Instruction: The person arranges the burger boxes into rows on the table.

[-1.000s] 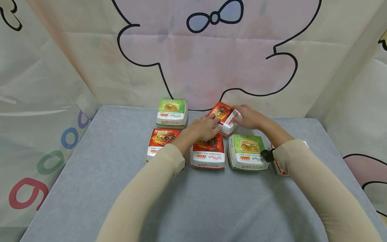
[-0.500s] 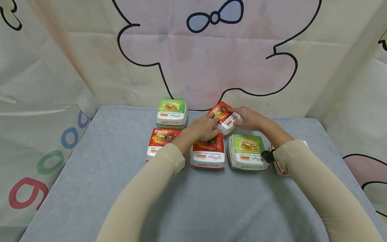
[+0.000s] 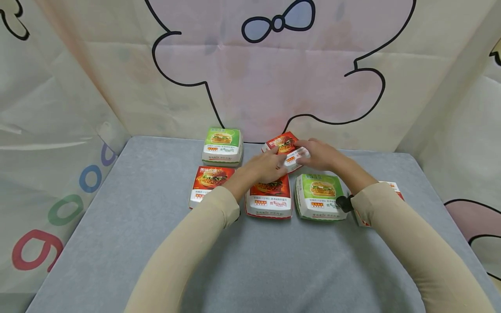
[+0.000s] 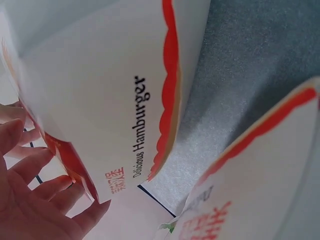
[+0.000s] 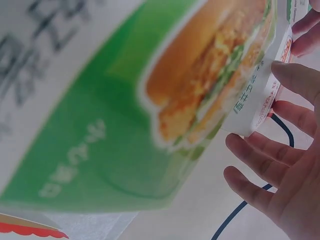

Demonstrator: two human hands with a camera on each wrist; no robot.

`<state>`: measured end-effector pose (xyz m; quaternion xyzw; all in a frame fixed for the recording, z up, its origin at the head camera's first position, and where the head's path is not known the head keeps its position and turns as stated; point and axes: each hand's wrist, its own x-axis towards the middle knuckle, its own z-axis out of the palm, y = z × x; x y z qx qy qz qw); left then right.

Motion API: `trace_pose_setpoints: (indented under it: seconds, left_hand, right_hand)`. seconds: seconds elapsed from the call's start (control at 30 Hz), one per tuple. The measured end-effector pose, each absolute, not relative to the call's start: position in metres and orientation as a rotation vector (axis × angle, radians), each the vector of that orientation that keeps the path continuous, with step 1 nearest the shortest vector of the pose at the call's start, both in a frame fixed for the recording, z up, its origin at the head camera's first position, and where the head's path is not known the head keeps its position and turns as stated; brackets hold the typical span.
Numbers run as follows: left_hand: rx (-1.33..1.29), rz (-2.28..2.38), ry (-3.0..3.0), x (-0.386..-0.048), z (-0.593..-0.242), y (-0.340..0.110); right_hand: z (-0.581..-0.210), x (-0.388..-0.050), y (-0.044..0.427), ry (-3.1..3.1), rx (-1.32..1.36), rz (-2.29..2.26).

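At the desk (image 3: 274, 265), twelve o'clock, we note a skewed red box (image 3: 288, 148). Left hand (image 3: 264, 168) and right hand (image 3: 318, 154) grip it, fingers (image 4: 32, 164) half-spread, seemingly for balance.

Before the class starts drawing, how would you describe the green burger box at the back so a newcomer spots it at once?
Look at the far edge of the grey table, left of the held red box. There stands the green burger box, behind another red box. Its green print sets it apart from both red ones, and its back position from the other green box.
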<state>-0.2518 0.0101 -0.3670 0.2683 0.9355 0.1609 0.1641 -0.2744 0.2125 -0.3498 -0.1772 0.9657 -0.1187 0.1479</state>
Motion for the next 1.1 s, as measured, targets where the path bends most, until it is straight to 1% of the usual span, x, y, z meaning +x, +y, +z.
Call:
trace_pose_setpoints:
  seconds: [0.23, 0.9, 1.1]
  left_hand:
    - [0.744, 0.465, 2.660, -0.253, -0.367, 0.010]
    - [0.665, 0.560, 2.655, -0.259, -0.368, -0.005]
    - [0.667, 0.572, 2.678, -0.259, -0.369, -0.012]
  right_hand:
    - [-0.351, -0.275, 0.211, 2.795, -0.510, -0.368]
    - [-0.351, -0.274, 0.200, 2.740, -0.672, -0.461]
    - [-0.354, -0.276, 0.197, 2.723, -0.659, -0.489]
